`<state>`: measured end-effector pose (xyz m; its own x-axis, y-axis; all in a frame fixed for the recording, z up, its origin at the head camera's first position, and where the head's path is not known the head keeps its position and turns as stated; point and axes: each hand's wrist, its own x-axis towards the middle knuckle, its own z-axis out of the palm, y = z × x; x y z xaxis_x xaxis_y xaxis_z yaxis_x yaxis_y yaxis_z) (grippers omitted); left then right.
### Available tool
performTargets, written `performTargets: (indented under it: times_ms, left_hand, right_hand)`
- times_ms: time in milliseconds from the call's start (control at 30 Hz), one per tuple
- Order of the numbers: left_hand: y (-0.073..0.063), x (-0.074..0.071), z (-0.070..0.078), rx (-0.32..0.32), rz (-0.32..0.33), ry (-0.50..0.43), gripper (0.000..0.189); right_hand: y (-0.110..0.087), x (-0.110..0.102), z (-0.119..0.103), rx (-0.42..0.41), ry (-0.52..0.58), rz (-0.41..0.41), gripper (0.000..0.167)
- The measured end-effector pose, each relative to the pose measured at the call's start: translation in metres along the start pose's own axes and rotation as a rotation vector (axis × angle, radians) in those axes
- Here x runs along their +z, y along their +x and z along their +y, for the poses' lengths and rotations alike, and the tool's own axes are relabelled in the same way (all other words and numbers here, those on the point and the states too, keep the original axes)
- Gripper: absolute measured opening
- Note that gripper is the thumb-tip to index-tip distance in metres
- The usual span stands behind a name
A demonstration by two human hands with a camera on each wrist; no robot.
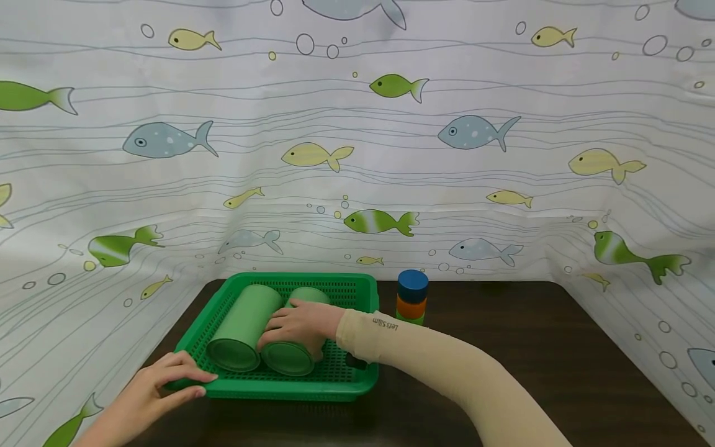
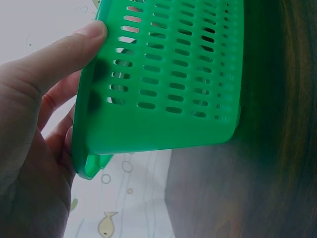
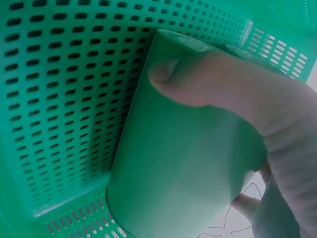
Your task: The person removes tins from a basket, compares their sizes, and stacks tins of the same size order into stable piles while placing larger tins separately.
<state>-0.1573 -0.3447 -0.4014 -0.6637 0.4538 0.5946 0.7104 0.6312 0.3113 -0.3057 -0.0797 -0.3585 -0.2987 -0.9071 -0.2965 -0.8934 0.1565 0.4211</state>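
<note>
A green plastic basket (image 1: 296, 389) with slotted walls stands on the dark table. Two light green cylindrical cans lie on their sides in it, next to each other. My right hand (image 1: 301, 323) reaches over the right can (image 1: 287, 359) and grips it around its body; the right wrist view shows the thumb (image 3: 183, 82) on its side. The left can (image 1: 246, 323) lies just beside the fingers. At the front left corner, my left hand (image 1: 156, 388) holds the basket's rim, with the thumb (image 2: 64, 54) on one side and the other fingers partly hidden behind it.
A small upright column of blue, orange and green parts (image 1: 412, 297) stands right of the basket, partly behind the right sleeve (image 1: 424, 354). Dark tabletop (image 1: 530, 347) extends to the right. A white curtain (image 1: 357, 155) with printed fish encloses the back and sides.
</note>
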Motion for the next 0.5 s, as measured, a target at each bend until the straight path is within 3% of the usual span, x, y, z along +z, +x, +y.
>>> performTargets:
  times_ms: [200,500]
  left_hand:
    - [-0.002,0.001,-0.002,0.007,-0.004,-0.027,0.048]
    - [-0.002,0.0,-0.001,-0.009,-0.003,-0.015,0.047]
  right_hand:
    - [-0.002,-0.002,0.005,-0.021,0.084,0.012,0.103]
    - [-0.007,-0.008,0.031,-0.136,0.499,0.189,0.101]
